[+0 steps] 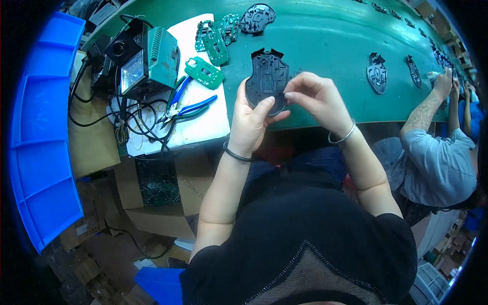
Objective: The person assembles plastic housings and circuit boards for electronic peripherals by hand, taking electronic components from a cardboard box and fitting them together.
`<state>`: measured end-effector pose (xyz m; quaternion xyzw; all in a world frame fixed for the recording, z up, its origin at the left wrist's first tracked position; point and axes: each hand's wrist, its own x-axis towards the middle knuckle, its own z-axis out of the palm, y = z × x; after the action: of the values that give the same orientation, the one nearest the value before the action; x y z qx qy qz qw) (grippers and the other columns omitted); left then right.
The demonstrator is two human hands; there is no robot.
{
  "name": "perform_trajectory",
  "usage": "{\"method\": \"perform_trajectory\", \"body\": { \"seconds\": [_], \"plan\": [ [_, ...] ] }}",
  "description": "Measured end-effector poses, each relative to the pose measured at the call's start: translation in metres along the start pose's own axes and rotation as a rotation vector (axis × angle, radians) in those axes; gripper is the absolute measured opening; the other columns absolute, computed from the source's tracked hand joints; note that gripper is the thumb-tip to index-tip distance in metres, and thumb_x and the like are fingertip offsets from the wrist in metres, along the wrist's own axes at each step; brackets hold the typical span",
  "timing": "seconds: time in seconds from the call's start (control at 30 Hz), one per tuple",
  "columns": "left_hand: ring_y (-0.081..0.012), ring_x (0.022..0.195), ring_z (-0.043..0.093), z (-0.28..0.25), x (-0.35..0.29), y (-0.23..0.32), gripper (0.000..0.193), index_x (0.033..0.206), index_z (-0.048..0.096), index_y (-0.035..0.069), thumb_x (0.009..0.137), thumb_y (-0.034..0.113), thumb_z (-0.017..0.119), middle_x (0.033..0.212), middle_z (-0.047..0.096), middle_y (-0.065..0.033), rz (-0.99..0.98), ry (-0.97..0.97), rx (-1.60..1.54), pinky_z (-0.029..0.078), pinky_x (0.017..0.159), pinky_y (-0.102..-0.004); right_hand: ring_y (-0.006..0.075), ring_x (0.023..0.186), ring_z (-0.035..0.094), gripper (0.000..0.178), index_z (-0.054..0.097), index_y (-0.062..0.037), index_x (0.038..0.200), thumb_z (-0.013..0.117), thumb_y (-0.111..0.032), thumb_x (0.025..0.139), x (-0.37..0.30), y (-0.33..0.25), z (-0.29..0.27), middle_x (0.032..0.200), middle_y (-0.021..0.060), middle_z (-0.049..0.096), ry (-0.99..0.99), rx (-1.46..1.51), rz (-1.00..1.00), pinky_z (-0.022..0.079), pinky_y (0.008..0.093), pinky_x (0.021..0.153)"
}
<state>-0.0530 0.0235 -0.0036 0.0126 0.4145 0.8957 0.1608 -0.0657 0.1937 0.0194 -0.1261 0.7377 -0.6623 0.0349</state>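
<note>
While the green conveyor belt curves across the top of the view, the person at its near edge holds a black plastic mouse base up over it, a little above centre; the shell stands nearly upright, its ribbed inner face toward the camera; the left hand cups it from seven o'clock, thumb laid across the lower edge and the other fingers wrapped behind, so the grip is closed on the shell; the right hand comes in from four o'clock, its fingertips bunched together and pressed against the shell's right rim, though whether they pinch some small part there I cannot tell; a dark band circles the left wrist and a silvery bangle the right. At ten o'clock from the hands lie several green circuit boards on a white sheet, with blue-handled pliers just below them and a green soldering station with tangled black cables farther left; another black shell rests at twelve o'clock; two more lie on the belt at two o'clock; a blue bin fills the nine o'clock edge; at three o'clock a co-worker in a grey shirt reaches onto the belt.
</note>
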Motion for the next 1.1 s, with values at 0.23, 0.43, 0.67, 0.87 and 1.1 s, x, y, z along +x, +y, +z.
{"method": "perform_trajectory", "body": {
  "seconds": [0.23,0.43,0.67,0.87,1.1],
  "plan": [
    [-0.0237,0.097,0.061,0.001,-0.003,0.0,0.052,0.132,0.024,0.008,0.088,0.002,0.051,0.114,0.054,-0.0133,0.031,-0.007,0.034,0.059,0.071,-0.0339,0.0098,0.066,0.056,0.008,0.063,0.0013,0.083,0.066,-0.005,0.079,0.0,-0.005,0.008,0.078,0.0043,0.054,0.026,-0.237,-0.029,0.044,0.0225,0.059],
    [-0.0231,0.095,0.062,0.002,-0.005,0.0,0.05,0.13,0.026,0.006,0.088,0.0,0.05,0.113,0.054,-0.0131,0.04,0.024,0.045,0.059,0.07,-0.0333,0.0089,0.066,0.056,0.009,0.063,0.0016,0.083,0.066,-0.006,0.08,-0.001,0.001,0.01,0.078,0.0043,0.054,0.039,-0.157,0.013,0.044,0.0216,0.059],
    [-0.0221,0.096,0.061,0.004,-0.006,0.002,0.048,0.129,0.027,0.004,0.087,-0.002,0.049,0.112,0.054,-0.0131,0.066,0.027,0.049,0.059,0.07,-0.0328,0.0087,0.063,0.05,0.009,0.063,0.0,0.081,0.067,-0.008,0.079,-0.003,-0.001,0.011,0.077,0.0036,0.053,0.032,-0.213,-0.015,0.041,0.0225,0.057],
    [-0.0208,0.096,0.061,0.005,-0.007,0.002,0.05,0.128,0.029,0.003,0.084,-0.003,0.052,0.112,0.055,-0.0125,0.08,0.029,0.05,0.059,0.069,-0.0312,0.0105,0.063,0.046,0.008,0.064,-0.0015,0.08,0.068,-0.007,0.077,-0.004,-0.004,0.016,0.075,0.004,0.05,0.085,-0.273,-0.072,0.039,0.0235,0.056],
    [-0.0199,0.09,0.063,0.007,-0.006,-0.003,0.054,0.124,0.035,0.001,0.077,-0.008,0.059,0.106,0.058,-0.0122,0.11,0.096,0.114,0.059,0.062,-0.0277,0.0075,0.065,0.047,0.027,0.053,-0.0006,0.102,0.067,-0.004,0.079,-0.006,0.009,0.021,0.082,0.0027,0.048,0.109,-0.055,-0.044,0.045,0.0208,0.058]
  ]
}}
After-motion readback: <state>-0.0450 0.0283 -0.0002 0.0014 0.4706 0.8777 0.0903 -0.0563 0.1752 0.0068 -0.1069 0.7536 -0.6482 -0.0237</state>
